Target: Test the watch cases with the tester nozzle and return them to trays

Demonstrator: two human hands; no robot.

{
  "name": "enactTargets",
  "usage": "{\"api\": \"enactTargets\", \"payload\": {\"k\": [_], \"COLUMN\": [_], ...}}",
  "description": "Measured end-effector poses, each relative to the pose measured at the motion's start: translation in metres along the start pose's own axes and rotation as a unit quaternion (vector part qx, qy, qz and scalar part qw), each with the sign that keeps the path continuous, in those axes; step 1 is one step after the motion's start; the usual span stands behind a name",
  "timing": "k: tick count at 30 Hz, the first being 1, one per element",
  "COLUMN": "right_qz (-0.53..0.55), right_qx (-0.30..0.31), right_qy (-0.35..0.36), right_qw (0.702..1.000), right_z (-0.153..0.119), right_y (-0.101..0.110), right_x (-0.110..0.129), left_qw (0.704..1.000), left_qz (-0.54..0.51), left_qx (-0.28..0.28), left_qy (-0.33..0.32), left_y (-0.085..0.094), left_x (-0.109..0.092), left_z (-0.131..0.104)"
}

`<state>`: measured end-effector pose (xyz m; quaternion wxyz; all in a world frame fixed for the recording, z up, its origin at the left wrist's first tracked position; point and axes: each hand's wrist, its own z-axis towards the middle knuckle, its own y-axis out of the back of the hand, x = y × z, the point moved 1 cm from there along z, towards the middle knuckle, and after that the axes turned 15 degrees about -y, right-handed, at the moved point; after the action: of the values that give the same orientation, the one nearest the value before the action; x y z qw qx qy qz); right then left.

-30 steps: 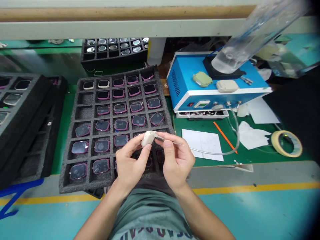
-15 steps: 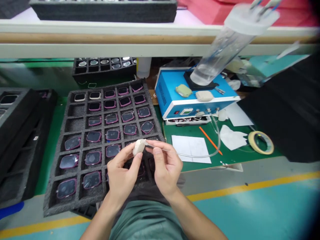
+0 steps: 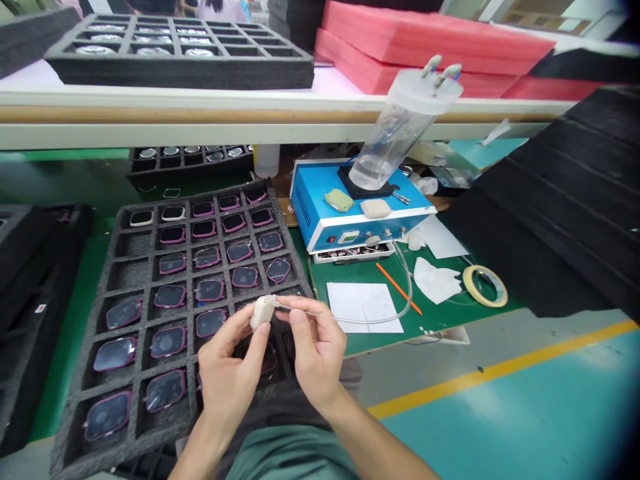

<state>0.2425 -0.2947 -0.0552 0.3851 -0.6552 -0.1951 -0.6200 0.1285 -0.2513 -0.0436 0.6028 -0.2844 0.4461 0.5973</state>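
Between the thumb and fingers of my left hand [image 3: 233, 363] is a small cream watch case [image 3: 262, 311], held on edge. My right hand [image 3: 317, 350] pinches the end of a thin clear tube [image 3: 370, 321], whose tip meets the side of the case; whether it is inserted cannot be made out. The tube curves back to the front of a blue box [image 3: 320, 200] with a switch and small display. Beneath my hands lies a dark foam tray [image 3: 135, 275] with purple-rimmed watch cases in its compartments; my hands cover part of it.
On the blue box stand a clear cylinder [image 3: 387, 140], a greenish case [image 3: 339, 200] and a cream case [image 3: 376, 209]. White paper [image 3: 364, 303], an orange stick [image 3: 399, 288] and a tape roll [image 3: 467, 277] lie to the right. A shelf edge [image 3: 200, 137] crosses above; foam trays stack at left.
The camera view has tilted up and shifted right, so more of the shelf shows. My hands keep the same hold on the watch case and tube.
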Motion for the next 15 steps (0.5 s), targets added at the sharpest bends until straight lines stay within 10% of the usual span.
{"api": "enactTargets", "payload": {"k": [15], "right_qz": [0.008], "right_qx": [-0.006], "right_qy": [-0.001], "right_qw": [1.000], "right_z": [-0.0015], "right_y": [-0.0013], "right_x": [0.0018], "left_qw": [1.000], "left_qz": [-0.016], "left_qx": [0.010], "left_qy": [-0.008], "left_y": [0.0007], "left_x": [-0.0024], "left_z": [0.0008]}}
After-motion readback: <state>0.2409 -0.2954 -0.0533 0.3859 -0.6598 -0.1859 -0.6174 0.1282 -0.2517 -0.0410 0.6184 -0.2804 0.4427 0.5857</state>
